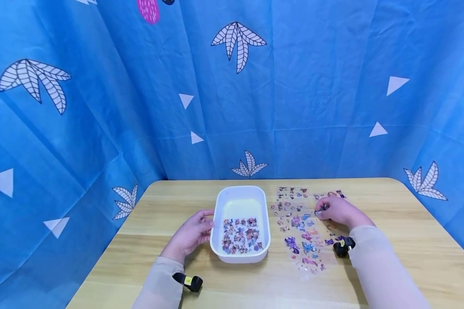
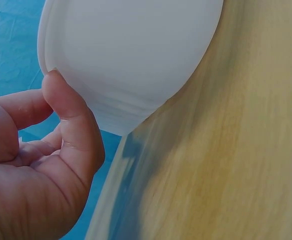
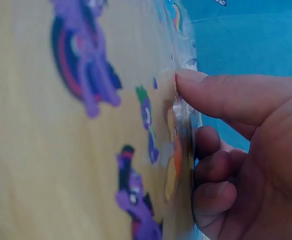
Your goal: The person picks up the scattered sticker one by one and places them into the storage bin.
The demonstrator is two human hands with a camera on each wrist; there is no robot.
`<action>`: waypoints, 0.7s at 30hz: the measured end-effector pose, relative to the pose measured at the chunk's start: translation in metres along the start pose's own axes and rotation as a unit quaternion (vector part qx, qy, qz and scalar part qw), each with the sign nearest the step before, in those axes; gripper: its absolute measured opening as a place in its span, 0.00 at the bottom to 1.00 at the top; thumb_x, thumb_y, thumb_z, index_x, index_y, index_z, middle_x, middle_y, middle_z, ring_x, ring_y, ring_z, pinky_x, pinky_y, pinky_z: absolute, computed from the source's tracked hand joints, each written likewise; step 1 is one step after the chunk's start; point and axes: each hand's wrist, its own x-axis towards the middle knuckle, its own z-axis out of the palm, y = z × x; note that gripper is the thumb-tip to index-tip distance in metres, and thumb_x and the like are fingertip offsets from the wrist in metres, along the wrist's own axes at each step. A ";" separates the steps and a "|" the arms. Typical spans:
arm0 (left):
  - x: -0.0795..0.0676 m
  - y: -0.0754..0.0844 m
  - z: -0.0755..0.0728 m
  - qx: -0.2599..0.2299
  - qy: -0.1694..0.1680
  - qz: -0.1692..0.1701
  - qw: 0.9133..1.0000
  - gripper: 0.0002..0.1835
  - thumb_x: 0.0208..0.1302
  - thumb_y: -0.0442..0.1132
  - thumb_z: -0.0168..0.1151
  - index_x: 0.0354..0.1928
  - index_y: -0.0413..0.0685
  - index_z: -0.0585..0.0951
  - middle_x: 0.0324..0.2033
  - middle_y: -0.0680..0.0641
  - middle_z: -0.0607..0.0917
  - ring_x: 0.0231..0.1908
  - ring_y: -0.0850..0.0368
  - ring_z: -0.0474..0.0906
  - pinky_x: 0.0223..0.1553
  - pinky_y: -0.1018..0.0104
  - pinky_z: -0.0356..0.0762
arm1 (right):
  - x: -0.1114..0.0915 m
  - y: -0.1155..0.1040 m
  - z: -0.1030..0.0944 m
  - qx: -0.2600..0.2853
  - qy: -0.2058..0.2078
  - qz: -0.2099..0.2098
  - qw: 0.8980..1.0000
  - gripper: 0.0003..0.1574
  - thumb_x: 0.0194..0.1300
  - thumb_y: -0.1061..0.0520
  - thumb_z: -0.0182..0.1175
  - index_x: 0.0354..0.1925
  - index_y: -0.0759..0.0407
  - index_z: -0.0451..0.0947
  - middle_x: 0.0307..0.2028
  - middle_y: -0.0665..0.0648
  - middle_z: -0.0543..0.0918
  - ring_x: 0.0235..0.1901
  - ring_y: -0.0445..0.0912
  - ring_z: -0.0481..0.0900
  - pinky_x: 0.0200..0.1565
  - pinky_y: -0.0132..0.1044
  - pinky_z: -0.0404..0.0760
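Note:
A white plastic tub stands left of centre on the table, with many small colourful stickers inside. My left hand grips its left rim; in the left wrist view the thumb bends against the white wall. To the right lie clear sticker sheets with cartoon pony figures. Over the right-hand sheet, my right hand pinches a small sticker, mostly hidden by the fingers. The right wrist view shows the thumb at the sheet's film and the other fingers curled, near a purple pony sticker.
The wooden table ends at a rounded back edge. A blue patterned curtain hangs behind it and at both sides. Black wrist cameras are strapped over both sleeves.

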 end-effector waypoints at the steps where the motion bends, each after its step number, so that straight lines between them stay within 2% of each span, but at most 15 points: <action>1: 0.000 0.001 0.000 0.000 0.000 0.000 1.000 0.27 0.73 0.33 0.56 0.72 0.40 0.65 0.45 0.40 0.78 0.38 0.54 0.78 0.37 0.65 0.81 | 0.000 -0.001 -0.001 -0.010 0.002 -0.005 1.000 0.08 0.63 0.63 0.65 0.42 0.59 0.79 0.34 0.58 0.78 0.26 0.50 0.75 0.34 0.44 0.79; 5: 0.001 0.002 0.000 0.002 -0.001 0.000 1.000 0.28 0.73 0.33 0.56 0.72 0.39 0.65 0.44 0.41 0.78 0.37 0.54 0.78 0.37 0.65 0.80 | -0.001 -0.001 -0.005 -0.026 -0.009 -0.031 0.999 0.06 0.65 0.61 0.65 0.40 0.61 0.79 0.33 0.57 0.79 0.30 0.51 0.76 0.39 0.44 0.76; 9: 0.001 0.002 0.000 0.000 -0.001 -0.002 1.000 0.27 0.73 0.32 0.56 0.72 0.39 0.65 0.43 0.41 0.78 0.37 0.54 0.78 0.36 0.65 0.80 | -0.001 0.001 -0.010 -0.014 -0.024 -0.040 0.999 0.07 0.66 0.59 0.64 0.40 0.62 0.78 0.35 0.57 0.80 0.35 0.52 0.77 0.42 0.44 0.74; 17: 0.001 0.001 0.000 -0.005 0.003 -0.002 1.000 0.27 0.73 0.32 0.56 0.71 0.39 0.65 0.44 0.41 0.78 0.37 0.54 0.78 0.35 0.66 0.80 | -0.002 0.000 -0.014 0.042 -0.042 -0.044 0.997 0.08 0.67 0.60 0.62 0.41 0.65 0.76 0.40 0.61 0.80 0.36 0.55 0.78 0.39 0.46 0.79; 21: 0.001 0.001 0.001 -0.005 0.001 -0.002 1.000 0.27 0.72 0.31 0.56 0.71 0.38 0.65 0.44 0.41 0.77 0.37 0.55 0.78 0.35 0.66 0.80 | -0.003 -0.001 -0.014 0.016 -0.029 -0.049 0.998 0.09 0.66 0.60 0.63 0.41 0.63 0.76 0.39 0.59 0.79 0.38 0.54 0.76 0.42 0.46 0.77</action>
